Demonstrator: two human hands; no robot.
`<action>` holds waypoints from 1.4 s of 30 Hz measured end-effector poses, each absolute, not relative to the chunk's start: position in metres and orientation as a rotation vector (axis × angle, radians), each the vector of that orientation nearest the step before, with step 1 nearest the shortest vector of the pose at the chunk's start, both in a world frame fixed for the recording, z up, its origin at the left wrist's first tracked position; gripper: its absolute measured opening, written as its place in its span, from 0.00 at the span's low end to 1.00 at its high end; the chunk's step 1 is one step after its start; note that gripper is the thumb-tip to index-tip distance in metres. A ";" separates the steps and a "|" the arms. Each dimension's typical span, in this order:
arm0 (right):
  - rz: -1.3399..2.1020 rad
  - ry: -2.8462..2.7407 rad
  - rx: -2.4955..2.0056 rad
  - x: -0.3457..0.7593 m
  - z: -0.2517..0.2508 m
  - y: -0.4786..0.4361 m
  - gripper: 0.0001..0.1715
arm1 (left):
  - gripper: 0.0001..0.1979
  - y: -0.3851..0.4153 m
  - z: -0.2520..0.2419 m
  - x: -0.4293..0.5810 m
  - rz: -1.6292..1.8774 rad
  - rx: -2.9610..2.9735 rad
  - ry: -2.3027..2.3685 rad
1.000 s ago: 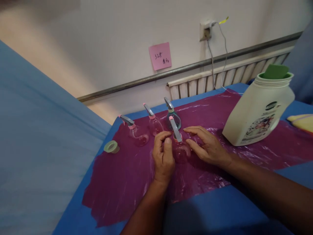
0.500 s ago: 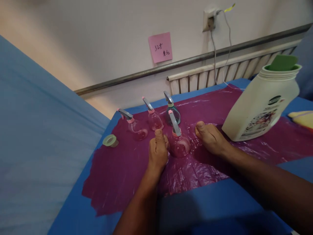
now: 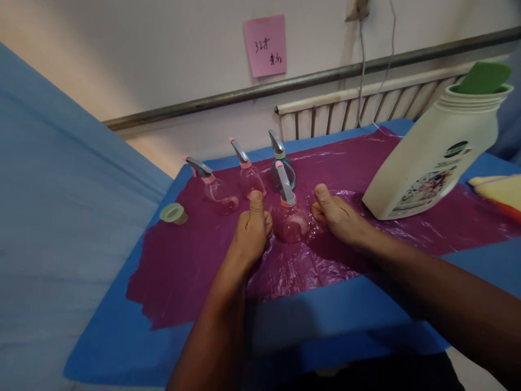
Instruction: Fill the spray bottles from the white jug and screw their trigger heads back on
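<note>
A clear spray bottle with a pink collar and grey trigger (image 3: 291, 222) stands between my two hands. On its left side my left hand (image 3: 253, 227) is a fist with the thumb up and nothing in it. My right hand (image 3: 336, 216), likewise closed with its thumb raised and empty, is just right of the bottle. Behind are two more pink-collared spray bottles, one at the left (image 3: 222, 196) and one nearer the middle (image 3: 252, 180), and a teal spray bottle (image 3: 286, 172). All stand on a crumpled purple plastic sheet (image 3: 183, 266).
A large cream jug (image 3: 427, 157) with a green piece in its mouth stands at the right. A small pale green cup (image 3: 173, 214) lies at the left. A yellow cloth (image 3: 496, 191) is at the far right. Behind the blue table (image 3: 342, 309) are a pipe and radiator (image 3: 325, 117).
The view has tilted down slightly, so everything sits higher in the frame. Both hands keep their thumbs-up fists beside the front bottle.
</note>
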State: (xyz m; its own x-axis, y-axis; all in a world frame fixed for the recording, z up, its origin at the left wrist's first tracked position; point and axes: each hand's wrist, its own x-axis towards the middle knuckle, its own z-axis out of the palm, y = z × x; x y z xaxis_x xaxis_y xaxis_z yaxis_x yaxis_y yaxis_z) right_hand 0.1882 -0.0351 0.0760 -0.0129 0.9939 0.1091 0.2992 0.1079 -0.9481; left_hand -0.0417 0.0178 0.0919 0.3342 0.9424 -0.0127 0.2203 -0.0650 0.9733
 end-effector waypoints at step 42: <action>0.645 -1.580 -1.219 0.161 0.046 -0.031 0.52 | 0.18 0.017 0.062 -0.010 1.412 1.574 0.907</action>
